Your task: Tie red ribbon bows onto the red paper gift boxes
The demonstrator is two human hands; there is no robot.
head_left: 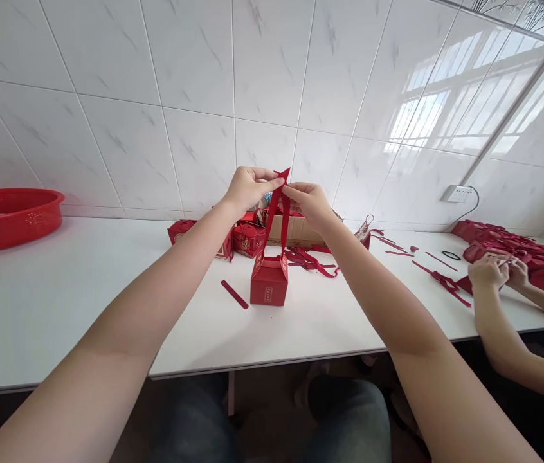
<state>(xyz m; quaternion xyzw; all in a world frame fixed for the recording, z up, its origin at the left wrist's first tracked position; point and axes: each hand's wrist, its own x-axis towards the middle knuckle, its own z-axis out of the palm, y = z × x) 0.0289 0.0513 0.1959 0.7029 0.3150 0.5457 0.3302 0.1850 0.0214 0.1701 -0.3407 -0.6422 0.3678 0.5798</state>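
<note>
A small red gift box [269, 287] stands on the white table, its peaked top threaded with a red ribbon [285, 225]. The ribbon's two lengths rise from the box and meet high above it, where both my hands pinch them. My left hand [249, 188] grips the ribbon near its ends between thumb and fingers. Close beside it, my right hand [309, 200] pinches the ribbon slightly lower. Pointed ribbon tips stick up between my fingers. On the table left of the box lies a flat dark red strip [234, 294].
Behind are more red boxes [249, 239], a cardboard carton [301, 233] and loose red ribbons [313, 260]. A red plastic basin [11, 218] sits far left. At right, a co-worker's hands [496, 271] work beside a heap of red pieces [508, 247]. A tiled wall [195, 58] closes the back.
</note>
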